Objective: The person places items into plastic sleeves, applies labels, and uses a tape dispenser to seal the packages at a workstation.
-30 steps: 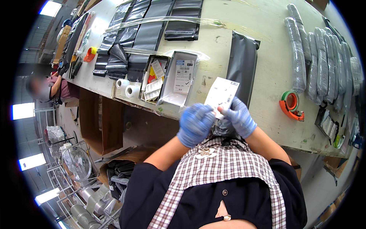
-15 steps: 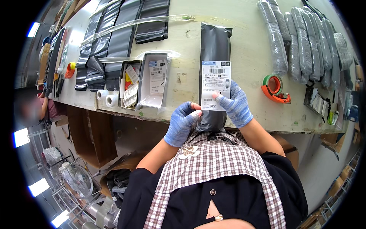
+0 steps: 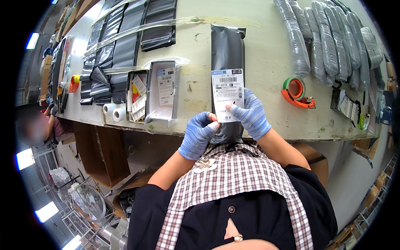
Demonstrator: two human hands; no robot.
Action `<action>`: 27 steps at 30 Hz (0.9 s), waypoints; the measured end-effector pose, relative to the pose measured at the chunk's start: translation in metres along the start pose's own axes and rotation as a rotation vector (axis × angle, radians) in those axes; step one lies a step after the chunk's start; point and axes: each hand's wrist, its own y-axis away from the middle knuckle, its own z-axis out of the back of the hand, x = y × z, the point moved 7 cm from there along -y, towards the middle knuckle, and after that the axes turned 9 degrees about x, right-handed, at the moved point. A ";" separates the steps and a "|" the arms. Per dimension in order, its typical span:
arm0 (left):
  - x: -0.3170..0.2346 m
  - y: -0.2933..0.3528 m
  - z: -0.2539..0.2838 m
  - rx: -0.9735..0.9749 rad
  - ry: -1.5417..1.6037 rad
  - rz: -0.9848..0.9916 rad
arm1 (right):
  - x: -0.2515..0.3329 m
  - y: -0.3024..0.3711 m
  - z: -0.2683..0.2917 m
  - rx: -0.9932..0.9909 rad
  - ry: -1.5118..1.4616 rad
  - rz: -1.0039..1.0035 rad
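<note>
A long black poly mailer bag (image 3: 228, 48) lies over the table's near edge, its lower end against my apron. On its upper side is a white printed shipping label (image 3: 227, 85). My right hand (image 3: 251, 116), in a blue fingerless knit glove, grips the bag's right side, thumb pressed on the lower part of the label. My left hand (image 3: 198, 134), gloved the same way, is closed in a pinch at the label's lower left corner. Whether the label's edge or the bag's film is between those fingertips is hard to see.
Black mailer bags (image 3: 127, 46) lie at the far left under a clear strip. Nearer stand a box of labels (image 3: 137, 96), a white tray (image 3: 175, 89) and small white rolls (image 3: 119, 114). To the right are an orange tape dispenser (image 3: 298, 98) and grey wrapped bundles (image 3: 323, 50). A person (image 3: 48, 125) is far left.
The whole scene has shifted slightly left in the picture. Both hands keep nearly the same hold on the bag and label; my right thumb still rests on the label.
</note>
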 end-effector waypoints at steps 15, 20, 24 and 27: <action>-0.015 0.004 -0.016 -0.024 -0.427 -0.232 | 0.041 0.051 -0.028 0.111 0.705 0.429; -0.021 0.009 -0.017 -0.083 -0.718 -0.322 | 0.024 0.047 -0.012 0.065 0.605 0.244; -0.017 0.028 0.041 -0.138 -0.518 -0.204 | 0.016 0.036 0.055 0.026 0.151 -0.203; -0.010 0.071 0.119 -0.264 -0.858 0.118 | 0.054 0.027 0.085 0.055 0.432 0.145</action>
